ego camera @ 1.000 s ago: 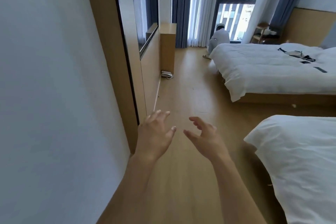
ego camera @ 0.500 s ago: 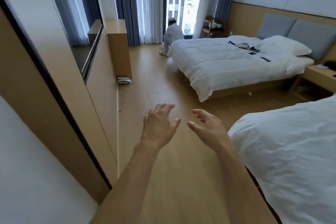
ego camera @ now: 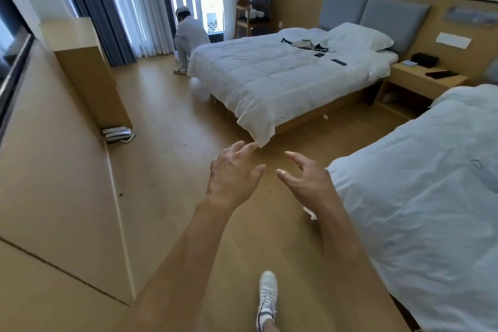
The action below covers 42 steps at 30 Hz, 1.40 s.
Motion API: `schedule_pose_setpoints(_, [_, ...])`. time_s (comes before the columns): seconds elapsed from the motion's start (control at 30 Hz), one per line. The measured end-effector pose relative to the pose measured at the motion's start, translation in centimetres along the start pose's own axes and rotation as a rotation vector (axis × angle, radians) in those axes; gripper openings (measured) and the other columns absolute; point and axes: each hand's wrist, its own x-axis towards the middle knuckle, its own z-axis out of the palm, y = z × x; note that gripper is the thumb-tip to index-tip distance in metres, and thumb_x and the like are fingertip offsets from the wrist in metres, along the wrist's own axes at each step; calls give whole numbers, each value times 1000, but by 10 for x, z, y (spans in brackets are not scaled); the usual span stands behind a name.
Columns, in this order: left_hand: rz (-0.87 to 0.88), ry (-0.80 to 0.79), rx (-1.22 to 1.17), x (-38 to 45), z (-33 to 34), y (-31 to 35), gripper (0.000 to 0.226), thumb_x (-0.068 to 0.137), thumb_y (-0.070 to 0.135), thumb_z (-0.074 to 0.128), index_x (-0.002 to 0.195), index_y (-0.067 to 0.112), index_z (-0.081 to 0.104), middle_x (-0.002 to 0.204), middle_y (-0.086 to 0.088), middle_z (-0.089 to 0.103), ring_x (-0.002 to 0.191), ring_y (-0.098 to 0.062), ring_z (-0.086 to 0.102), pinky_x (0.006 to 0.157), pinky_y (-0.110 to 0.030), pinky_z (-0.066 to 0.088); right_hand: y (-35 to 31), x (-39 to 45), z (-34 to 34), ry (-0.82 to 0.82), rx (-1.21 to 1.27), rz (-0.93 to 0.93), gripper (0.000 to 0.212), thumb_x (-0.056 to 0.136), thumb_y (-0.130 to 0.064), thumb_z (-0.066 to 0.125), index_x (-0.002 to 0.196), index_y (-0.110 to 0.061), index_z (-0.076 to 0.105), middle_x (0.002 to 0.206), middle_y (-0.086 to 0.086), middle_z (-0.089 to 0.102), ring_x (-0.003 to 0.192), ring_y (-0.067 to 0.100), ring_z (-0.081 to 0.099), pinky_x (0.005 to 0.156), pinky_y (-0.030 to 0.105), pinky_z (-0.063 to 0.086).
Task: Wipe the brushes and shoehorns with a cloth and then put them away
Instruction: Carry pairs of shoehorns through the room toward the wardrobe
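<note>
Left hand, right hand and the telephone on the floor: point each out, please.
left hand (ego camera: 231, 178), head view, back of the hand.
right hand (ego camera: 310, 183), head view, palm side.
telephone (ego camera: 117, 134), head view, its handset on the floor.

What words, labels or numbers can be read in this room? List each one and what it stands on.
None can be read.
White plate on the headboard wall: any print too small to read.
Dark items on the far bed: no legible marks.
Telephone on the floor: keys blurred.
</note>
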Motion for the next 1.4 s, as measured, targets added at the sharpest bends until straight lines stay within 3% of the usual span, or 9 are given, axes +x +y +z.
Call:
schedule_pose_setpoints(0.2, [-33, 16, 44, 143, 28, -11, 51, 92, 39, 62, 139, 24, 50, 141, -1, 49, 131, -26, 44, 105, -42, 36, 11, 149, 4, -54, 51, -10, 58, 91, -46, 67, 144, -33, 49, 146, -7, 54, 133, 15, 51, 94, 25, 39])
schedule_pose_setpoints(0.43, [-45, 38, 31, 304, 53, 0, 53, 91, 40, 63, 141, 25, 50, 145, -1, 48, 137, -24, 40, 111, -41, 32, 14, 309, -23, -53, 60, -40, 54, 91, -44, 68, 141, -28, 54, 143, -5, 58, 128, 13, 55, 94, 21, 43])
schedule_pose_setpoints(0.6, [-36, -53, -75, 392, 87, 6, 53, 93, 38, 61, 142, 23, 48, 142, 1, 50, 131, -22, 46, 109, -43, 37, 41, 386, -36, -23, 49, 22, 53, 91, -40, 69, 141, -28, 54, 141, -5, 59, 129, 13, 54, 92, 20, 39])
schedule_pose_setpoints(0.8, [90, -166, -84, 511, 142, 21, 53, 96, 43, 54, 145, 27, 42, 146, 4, 46, 132, -22, 45, 111, -42, 35, 87, 477, -59, 85, 4, 142, 55, 92, -44, 66, 143, -30, 51, 145, -6, 55, 132, 15, 52, 103, 31, 45])
schedule_pose_setpoints(1.1, [338, -288, -71, 720, 204, 61, 55, 97, 47, 51, 148, 31, 38, 151, 5, 40, 137, -21, 40, 114, -38, 27, 120, 649, -109, 273, -89, 299, 56, 93, -48, 64, 144, -33, 47, 148, -7, 52, 133, 16, 51, 102, 32, 43])
schedule_pose_setpoints(1.3, [512, -352, -69, 833, 247, 109, 53, 96, 47, 53, 145, 29, 42, 146, 3, 46, 136, -21, 41, 115, -42, 29, 145, 720, -151, 387, -94, 437, 58, 94, -47, 62, 147, -30, 45, 153, -4, 46, 138, 18, 45, 114, 42, 40])
schedule_pose_setpoints(1.4, [584, -367, -79, 877, 277, 136, 56, 96, 47, 54, 146, 29, 40, 147, 2, 46, 135, -22, 42, 113, -41, 29, 168, 749, -174, 443, -93, 520, 58, 95, -43, 63, 148, -30, 44, 154, -3, 44, 140, 19, 43, 115, 40, 39])
